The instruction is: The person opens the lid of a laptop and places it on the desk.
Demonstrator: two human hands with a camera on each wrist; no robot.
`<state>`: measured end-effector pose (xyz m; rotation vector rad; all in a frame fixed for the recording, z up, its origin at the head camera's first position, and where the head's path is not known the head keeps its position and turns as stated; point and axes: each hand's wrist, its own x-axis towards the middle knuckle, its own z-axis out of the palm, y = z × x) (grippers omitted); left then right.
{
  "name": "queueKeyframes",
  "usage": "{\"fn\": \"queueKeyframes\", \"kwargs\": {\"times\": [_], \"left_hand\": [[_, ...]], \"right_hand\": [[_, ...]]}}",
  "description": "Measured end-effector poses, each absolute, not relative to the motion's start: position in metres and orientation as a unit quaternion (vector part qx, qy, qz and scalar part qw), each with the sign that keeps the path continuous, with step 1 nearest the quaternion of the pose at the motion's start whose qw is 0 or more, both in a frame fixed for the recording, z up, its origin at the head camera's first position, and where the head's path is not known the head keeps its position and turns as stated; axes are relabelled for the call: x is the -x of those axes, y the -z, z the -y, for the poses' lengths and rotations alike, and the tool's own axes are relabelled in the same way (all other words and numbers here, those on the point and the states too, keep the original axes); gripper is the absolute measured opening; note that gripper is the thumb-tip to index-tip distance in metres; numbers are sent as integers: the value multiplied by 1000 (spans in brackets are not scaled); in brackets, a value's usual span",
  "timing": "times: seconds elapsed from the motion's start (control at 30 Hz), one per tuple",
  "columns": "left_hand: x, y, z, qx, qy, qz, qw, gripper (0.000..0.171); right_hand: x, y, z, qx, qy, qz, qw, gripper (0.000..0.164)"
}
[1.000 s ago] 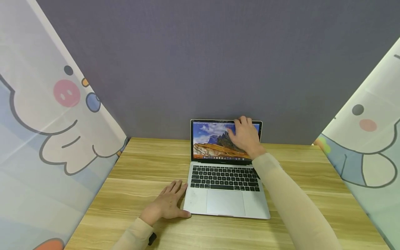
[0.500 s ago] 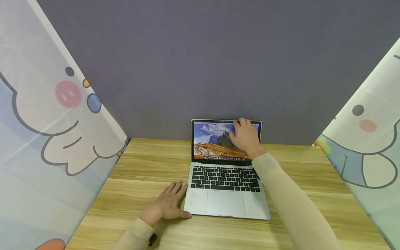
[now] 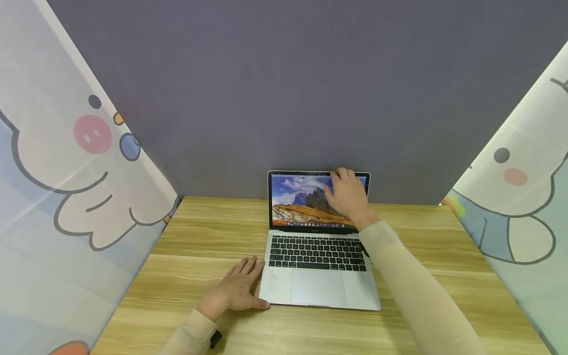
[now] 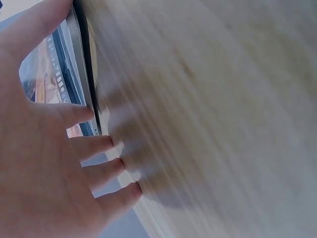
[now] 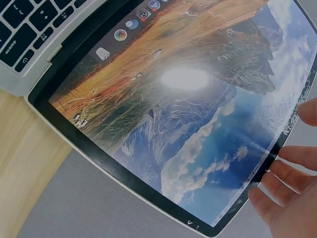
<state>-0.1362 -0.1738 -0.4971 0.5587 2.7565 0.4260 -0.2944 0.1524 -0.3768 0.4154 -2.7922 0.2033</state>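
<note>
An opened silver laptop (image 3: 317, 288) lies on the wooden table, its lit screen (image 5: 198, 124) tilted up and showing a mountain desktop picture. My left hand (image 3: 239, 288) rests beside its left side, fingers spread. The thumb reaches the front left corner, and the index fingertip is at the side edge. In the left wrist view, the other fingertips (image 4: 131, 193) meet the tabletop. My right hand (image 3: 348, 197) is at the top edge of the screen, right of centre, with its fingertips touching the bezel in the right wrist view. Its forearm hides part of the laptop's right side.
A grey panel (image 3: 266, 88) stands behind the table (image 3: 213, 222), close to the screen. Cartoon-printed sheets (image 3: 40, 236) flank both sides. Bare wood lies left and right of the laptop. A dark strap piece (image 3: 215, 339) shows under the left cuff.
The head view has shifted slightly, so the laptop sits a little further left in it. Both hands keep their places on the table and at the screen edge.
</note>
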Motion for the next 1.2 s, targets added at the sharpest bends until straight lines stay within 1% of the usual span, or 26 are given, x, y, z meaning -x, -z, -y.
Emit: {"fn": "queueKeyframes", "kwargs": {"times": [0.13, 0.4, 0.73, 0.9, 1.03, 1.13, 1.2], "left_hand": [[136, 496, 173, -194, -149, -958, 151, 114], [137, 490, 177, -190, -152, -958, 150, 114], [140, 491, 178, -185, -164, -957, 150, 114], [139, 489, 177, -177, -159, -959, 154, 114], [138, 486, 180, -170, -167, -960, 147, 105], [140, 485, 180, -173, -174, -962, 121, 94], [141, 485, 180, -174, -174, -965, 94, 86]], "right_hand": [[292, 377, -155, -149, -69, 974, 159, 59], [283, 379, -156, -161, -87, 966, 184, 55], [262, 389, -169, -176, -141, 953, 203, 48], [248, 394, -178, -174, -158, 953, 194, 48], [236, 399, -182, -177, -165, 951, 192, 46], [228, 403, -186, -177, -170, 948, 201, 43], [221, 406, -189, -175, -173, 947, 208, 41]]}}
